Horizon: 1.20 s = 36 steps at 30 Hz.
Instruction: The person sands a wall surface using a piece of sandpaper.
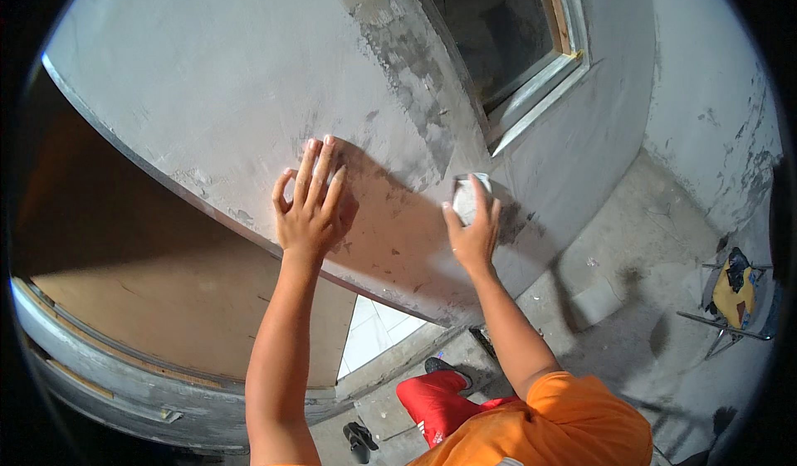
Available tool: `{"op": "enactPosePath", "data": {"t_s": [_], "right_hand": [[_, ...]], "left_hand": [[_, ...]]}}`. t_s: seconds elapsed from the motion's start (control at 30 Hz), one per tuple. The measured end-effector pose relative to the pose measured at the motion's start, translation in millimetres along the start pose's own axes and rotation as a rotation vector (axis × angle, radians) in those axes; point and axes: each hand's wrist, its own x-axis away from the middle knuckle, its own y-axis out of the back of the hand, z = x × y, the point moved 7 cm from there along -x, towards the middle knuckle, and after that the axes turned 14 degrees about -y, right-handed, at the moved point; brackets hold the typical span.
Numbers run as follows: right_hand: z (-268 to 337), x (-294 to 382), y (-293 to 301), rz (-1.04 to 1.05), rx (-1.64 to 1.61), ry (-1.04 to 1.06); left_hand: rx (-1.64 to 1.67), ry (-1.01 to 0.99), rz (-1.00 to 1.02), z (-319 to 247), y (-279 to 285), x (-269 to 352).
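Before me rises a plastered wall (236, 74), grey and smooth in parts, with a rough darker strip of bare render (411, 74) beside the window. My left hand (309, 198) rests with spread fingers near the wall surface and holds nothing that I can see. Over to the right, my right hand (476, 229) grips a pale, dusty block (464, 199), possibly a sanding block, against the wall below the window corner. Its underside is hidden. Dark scuffed patches show around the block and between my hands.
A window frame (529, 102) is set in the wall above right. At left, a doorway holds a brown door panel (205, 304). A slipper (360, 442) lies on the concrete floor (613, 260). A metal-legged stool or chair (735, 295) stands far right.
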Motion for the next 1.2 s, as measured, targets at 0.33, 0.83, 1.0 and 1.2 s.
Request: {"op": "enactPosePath", "data": {"t_s": [0.33,0.83,1.0,1.2], "right_hand": [[2,28,-11,0.069,0.04,0.164],[21,38,-17,0.168,0.117,0.333],[-33,-6,5,0.063,-0.065,-0.109],[23,64,28,0.381,-0.221,0.083]], "left_hand": [[0.054,0.009,0.021,1,-2,1],[0.054,-0.027,-0.045,-3,3,-1],[0.135,-0.032,-0.08,-2,9,-4],[0.711,0.263,-0.054,-31,4,40]]}}
